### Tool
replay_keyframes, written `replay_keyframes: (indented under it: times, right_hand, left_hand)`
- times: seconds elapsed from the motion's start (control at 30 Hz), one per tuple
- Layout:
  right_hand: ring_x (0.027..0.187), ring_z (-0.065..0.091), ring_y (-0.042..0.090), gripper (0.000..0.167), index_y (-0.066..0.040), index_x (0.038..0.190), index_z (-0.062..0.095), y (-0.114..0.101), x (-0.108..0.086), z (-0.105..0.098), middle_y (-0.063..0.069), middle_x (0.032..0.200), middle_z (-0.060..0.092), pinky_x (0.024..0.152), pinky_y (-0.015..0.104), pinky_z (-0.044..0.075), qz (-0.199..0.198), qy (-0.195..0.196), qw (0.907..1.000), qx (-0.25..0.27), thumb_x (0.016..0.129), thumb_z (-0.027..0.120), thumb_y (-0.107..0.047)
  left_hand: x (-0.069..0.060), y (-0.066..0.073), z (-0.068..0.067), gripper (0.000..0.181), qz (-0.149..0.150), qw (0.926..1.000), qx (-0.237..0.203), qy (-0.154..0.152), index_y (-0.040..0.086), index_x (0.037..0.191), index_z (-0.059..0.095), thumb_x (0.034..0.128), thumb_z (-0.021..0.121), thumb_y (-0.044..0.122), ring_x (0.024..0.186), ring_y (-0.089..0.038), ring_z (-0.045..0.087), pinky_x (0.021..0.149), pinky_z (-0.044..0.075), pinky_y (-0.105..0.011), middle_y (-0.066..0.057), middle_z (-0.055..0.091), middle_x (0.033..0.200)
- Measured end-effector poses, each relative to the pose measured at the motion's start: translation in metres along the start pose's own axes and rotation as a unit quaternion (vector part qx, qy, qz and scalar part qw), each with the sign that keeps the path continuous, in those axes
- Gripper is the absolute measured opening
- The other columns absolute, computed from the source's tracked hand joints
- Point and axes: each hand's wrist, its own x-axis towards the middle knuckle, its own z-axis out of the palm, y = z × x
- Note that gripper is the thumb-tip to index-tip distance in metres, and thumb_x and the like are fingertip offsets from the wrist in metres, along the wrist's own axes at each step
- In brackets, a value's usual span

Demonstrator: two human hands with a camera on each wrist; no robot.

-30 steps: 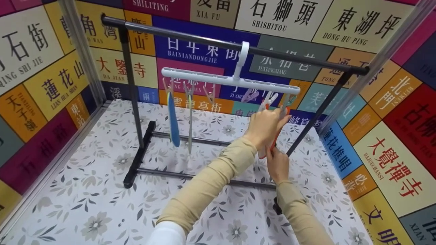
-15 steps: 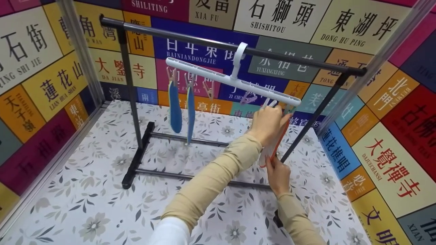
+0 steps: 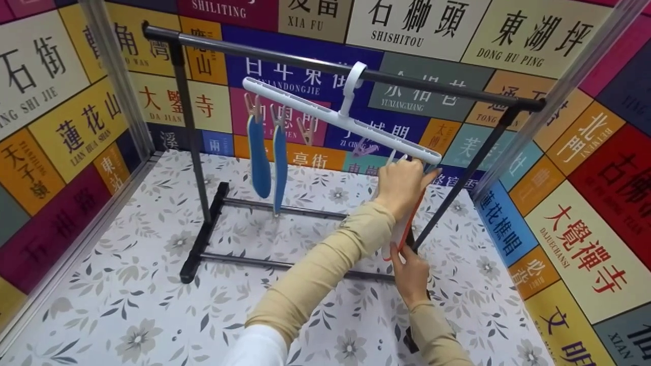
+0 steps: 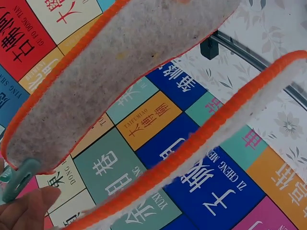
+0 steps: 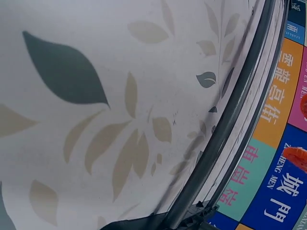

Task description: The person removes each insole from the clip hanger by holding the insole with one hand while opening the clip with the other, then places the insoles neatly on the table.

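My left hand (image 3: 399, 185) is at the right end of the white hanger (image 3: 300, 101), its fingers pinching a green clip (image 4: 21, 179) at one end of a grey, orange-edged insole (image 4: 120, 62). A second orange-edged piece (image 4: 192, 148) crosses the left wrist view. Below, my right hand (image 3: 413, 274) pinches the lower end of an orange-edged insole (image 3: 405, 229); the upper part is partly hidden behind my left hand. Two blue insoles (image 3: 260, 162) hang from clips at the hanger's left, which is tilted up.
The hanger hooks over the black rack's top bar (image 3: 279, 58). A bare pinkish clip (image 3: 306, 133) and a purple clip (image 3: 363, 146) hang mid-hanger. The rack's base bars (image 3: 244, 260) stand on a floral cloth (image 3: 142, 310), with sign-patterned walls (image 3: 569, 223) behind and beside.
The hanger's right end has dropped and its left end has risen, turning the blue insoles with it. My right hand has moved down a little, still holding the insole's lower end.
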Motion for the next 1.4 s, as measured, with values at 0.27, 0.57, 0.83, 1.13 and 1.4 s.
replay_keyframes:
  times: [0.27, 0.57, 0.83, 1.13, 1.4]
  right_hand:
    - [0.072, 0.074, 0.035, 0.004, 0.000, 0.088, 0.072, -0.002, -0.007, -0.002, 0.021, 0.079, 0.074, 0.056, 0.046, 0.054, -0.012, 0.015, 0.9998, 0.009, 0.085, 0.072, -0.003]
    - [0.045, 0.060, 0.020, 0.005, 0.001, 0.080, 0.068, 0.004, -0.018, -0.010, 0.011, 0.059, 0.068, 0.043, 0.034, 0.045, -0.033, 0.025, 0.9991, -0.005, 0.084, 0.070, 0.004]
    - [0.043, 0.036, -0.001, 0.012, -0.002, 0.074, 0.068, 0.011, -0.032, -0.030, -0.002, 0.048, 0.053, 0.039, 0.018, 0.029, -0.011, 0.019, 0.9998, -0.003, 0.081, 0.072, 0.005]
    - [0.049, 0.063, 0.022, 0.006, -0.002, 0.078, 0.071, 0.025, -0.040, -0.051, 0.010, 0.058, 0.068, 0.048, 0.036, 0.045, 0.019, 0.023, 0.9987, -0.041, 0.080, 0.074, 0.002]
    - [0.058, 0.068, 0.034, 0.008, 0.001, 0.076, 0.070, 0.041, -0.045, -0.071, 0.014, 0.065, 0.072, 0.055, 0.040, 0.049, 0.064, 0.046, 0.9942, -0.073, 0.082, 0.074, -0.002]
  left_hand:
    - [-0.002, 0.000, 0.005, 0.044, 0.008, 0.9995, 0.000, 0.029, 0.018, 0.088, 0.072, 0.0984, 0.050, 0.055, 0.066, -0.019, 0.070, 0.053, 0.051, -0.033, 0.001, 0.072, 0.074]
    - [0.000, -0.002, 0.000, 0.042, 0.007, 0.9998, -0.012, -0.013, 0.017, 0.086, 0.071, 0.1017, 0.047, 0.048, 0.066, -0.017, 0.067, 0.056, 0.051, -0.031, 0.002, 0.071, 0.076]
    - [-0.001, -0.004, -0.001, 0.048, 0.015, 0.9999, 0.001, -0.007, 0.018, 0.079, 0.068, 0.0975, 0.049, 0.058, 0.058, -0.014, 0.063, 0.049, 0.047, -0.028, 0.004, 0.065, 0.066]
    - [-0.005, -0.012, -0.001, 0.047, 0.019, 0.9996, -0.017, -0.008, 0.018, 0.081, 0.068, 0.0963, 0.051, 0.059, 0.057, -0.014, 0.063, 0.048, 0.047, -0.028, 0.003, 0.066, 0.067]
    - [-0.012, -0.020, -0.006, 0.043, 0.029, 0.9988, -0.039, -0.006, 0.015, 0.095, 0.072, 0.1004, 0.048, 0.051, 0.060, -0.018, 0.067, 0.048, 0.047, -0.029, 0.000, 0.069, 0.071]
